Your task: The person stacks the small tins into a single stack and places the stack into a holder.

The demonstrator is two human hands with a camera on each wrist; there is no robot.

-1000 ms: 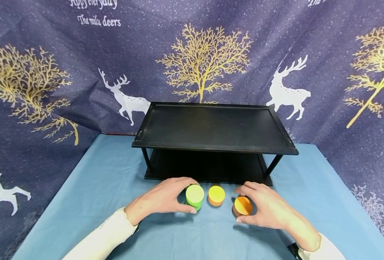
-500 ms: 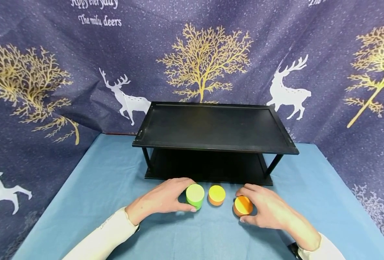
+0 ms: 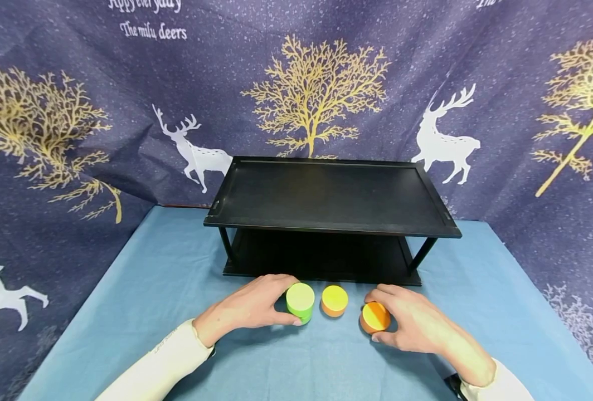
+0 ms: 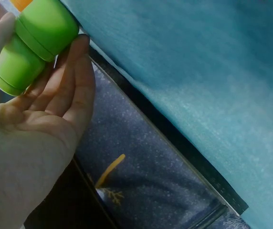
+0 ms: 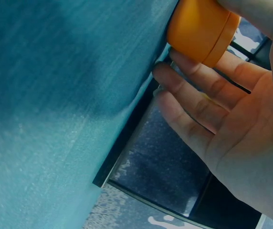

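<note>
In the head view my left hand point(image 3: 258, 306) holds a stack of two small green cup-like pieces point(image 3: 300, 301) between thumb and fingers. The left wrist view shows the stacked green pieces point(image 4: 48, 31) with a seam where they meet. My right hand point(image 3: 407, 317) pinches a small round orange cup-like piece point(image 3: 375, 317); in the right wrist view this orange piece point(image 5: 201, 28) has a line near one end, and the lower fingers extend beneath it. Between the hands an orange piece with a yellow top point(image 3: 334, 301) stands untouched on the blue cloth.
Just behind the pieces stands a black two-level shelf point(image 3: 326, 197), its lower board point(image 3: 321, 256) close to the hands. Blue cloth point(image 3: 306, 367) covers the table. A dark curtain point(image 3: 296, 100) with trees and deer hangs behind.
My right thumb and fingers have closed in slightly round the orange piece, whose top now looks brighter. The left hand, green stack and middle piece stay nearly as they were.
</note>
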